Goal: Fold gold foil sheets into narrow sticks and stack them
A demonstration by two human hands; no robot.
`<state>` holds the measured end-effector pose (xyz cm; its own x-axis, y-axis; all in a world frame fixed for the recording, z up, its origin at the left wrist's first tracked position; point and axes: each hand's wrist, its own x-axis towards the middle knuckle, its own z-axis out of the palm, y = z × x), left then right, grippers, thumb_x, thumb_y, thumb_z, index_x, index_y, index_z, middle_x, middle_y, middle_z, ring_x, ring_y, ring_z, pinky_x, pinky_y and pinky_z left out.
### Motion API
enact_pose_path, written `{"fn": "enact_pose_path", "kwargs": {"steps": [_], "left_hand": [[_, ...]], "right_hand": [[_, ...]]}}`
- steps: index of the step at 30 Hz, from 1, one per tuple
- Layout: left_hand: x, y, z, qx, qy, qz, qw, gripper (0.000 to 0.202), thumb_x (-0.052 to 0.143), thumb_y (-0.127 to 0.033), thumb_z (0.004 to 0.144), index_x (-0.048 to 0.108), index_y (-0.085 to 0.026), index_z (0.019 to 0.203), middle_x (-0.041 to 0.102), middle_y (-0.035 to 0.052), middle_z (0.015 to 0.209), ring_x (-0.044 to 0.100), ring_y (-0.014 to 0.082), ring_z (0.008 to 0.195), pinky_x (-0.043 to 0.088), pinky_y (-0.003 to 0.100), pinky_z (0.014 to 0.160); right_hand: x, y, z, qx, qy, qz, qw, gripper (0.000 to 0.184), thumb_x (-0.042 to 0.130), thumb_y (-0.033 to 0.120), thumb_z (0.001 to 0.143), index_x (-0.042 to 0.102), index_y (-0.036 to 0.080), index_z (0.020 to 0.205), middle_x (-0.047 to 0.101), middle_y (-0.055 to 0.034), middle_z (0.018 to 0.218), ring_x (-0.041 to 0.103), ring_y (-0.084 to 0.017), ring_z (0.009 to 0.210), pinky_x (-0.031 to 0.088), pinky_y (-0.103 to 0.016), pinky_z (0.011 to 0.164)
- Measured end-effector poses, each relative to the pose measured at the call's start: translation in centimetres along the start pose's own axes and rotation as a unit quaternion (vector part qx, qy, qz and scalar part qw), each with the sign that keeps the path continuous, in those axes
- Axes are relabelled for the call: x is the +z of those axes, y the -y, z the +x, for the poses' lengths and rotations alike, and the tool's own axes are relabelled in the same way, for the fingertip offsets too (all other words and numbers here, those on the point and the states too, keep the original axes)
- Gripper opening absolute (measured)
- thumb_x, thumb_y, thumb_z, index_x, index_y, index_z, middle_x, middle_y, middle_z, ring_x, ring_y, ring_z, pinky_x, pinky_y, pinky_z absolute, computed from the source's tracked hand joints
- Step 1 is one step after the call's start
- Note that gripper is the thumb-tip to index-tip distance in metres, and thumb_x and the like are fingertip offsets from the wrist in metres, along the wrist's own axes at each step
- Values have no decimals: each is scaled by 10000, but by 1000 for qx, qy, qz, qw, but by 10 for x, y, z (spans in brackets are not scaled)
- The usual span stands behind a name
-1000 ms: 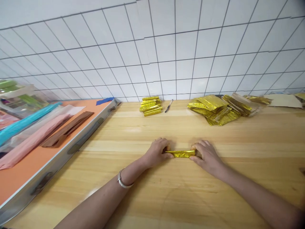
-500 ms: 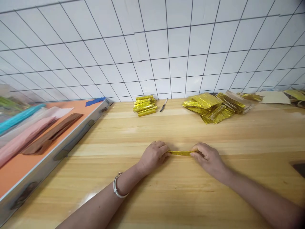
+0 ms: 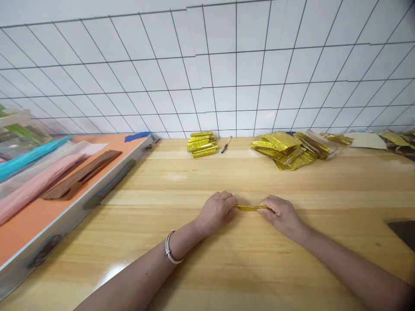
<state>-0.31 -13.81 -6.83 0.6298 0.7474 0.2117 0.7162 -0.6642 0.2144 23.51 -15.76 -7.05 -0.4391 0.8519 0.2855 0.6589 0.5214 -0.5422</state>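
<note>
Between my hands a narrow strip of gold foil paper (image 3: 248, 207) lies almost level, close above or on the wooden table. My left hand (image 3: 218, 211), with a silver bangle on its wrist, is closed on the strip's left end. The thumb and fingers of my right hand (image 3: 280, 214) pinch the right end. Both ends are partly hidden by the fingers. Beyond my hands, against the wall, sits a small stack of folded gold foil strips (image 3: 202, 144). A larger heap of flat gold foil pieces (image 3: 283, 149) lies to the right of it.
A pen (image 3: 226, 144) lies between the gold stacks. At left stands an orange-topped box (image 3: 110, 170) bearing brown, pink, white and turquoise paper, plus a blue scrap (image 3: 137, 136). Beige card (image 3: 368, 141) is at the back right. A dark object (image 3: 403, 231) shows at the right edge.
The view has shifted slightly. My hands are a little closer together, and less of the gold strip shows between them, looking narrower and slightly twisted. Both hands still hold it.
</note>
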Motion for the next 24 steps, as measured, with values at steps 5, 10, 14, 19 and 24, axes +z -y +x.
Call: {"fn": "enact_pose_path", "kwargs": {"steps": [5, 10, 14, 19, 24], "left_hand": [[-1, -3, 4, 18, 3, -14, 1000, 205, 426, -314, 911, 588, -189, 929, 613, 43, 851, 546, 173, 826, 374, 295, 737], [3, -13, 7, 47, 6, -14, 999, 161, 435, -227, 888, 584, -176, 854, 618, 39, 795, 557, 165, 802, 354, 292, 732], [5, -14, 6, 33, 5, -10, 999, 154, 435, -203, 875, 577, -177, 820, 609, 25, 749, 559, 154, 745, 345, 283, 696], [-13, -7, 29, 56, -6, 4, 998, 172, 427, -229, 892, 591, -183, 865, 634, 25, 780, 575, 160, 752, 344, 277, 673], [-40, 12, 75, 29, -44, -32, 998, 234, 412, -299, 917, 618, -192, 884, 656, 20, 793, 588, 144, 707, 377, 251, 672]], "right_hand": [[5, -2, 2, 19, -11, 34, 999, 206, 472, 318, 884, 634, 212, 813, 626, -19, 725, 571, -157, 696, 436, -271, 639], [9, 1, 2, 10, 2, 50, 999, 190, 494, 309, 874, 650, 207, 835, 639, -20, 729, 567, -151, 688, 431, -267, 634], [5, 4, 4, -39, 30, -16, 999, 198, 489, 309, 880, 646, 191, 903, 658, -44, 775, 569, -174, 742, 425, -291, 680], [-14, 8, 31, -103, 43, -104, 988, 260, 380, 258, 920, 619, 185, 849, 636, -51, 758, 538, -178, 735, 396, -300, 700], [-37, -1, 81, -103, -31, -155, 982, 330, 342, 292, 926, 518, 188, 667, 540, -30, 629, 472, -163, 644, 353, -293, 640]]}}
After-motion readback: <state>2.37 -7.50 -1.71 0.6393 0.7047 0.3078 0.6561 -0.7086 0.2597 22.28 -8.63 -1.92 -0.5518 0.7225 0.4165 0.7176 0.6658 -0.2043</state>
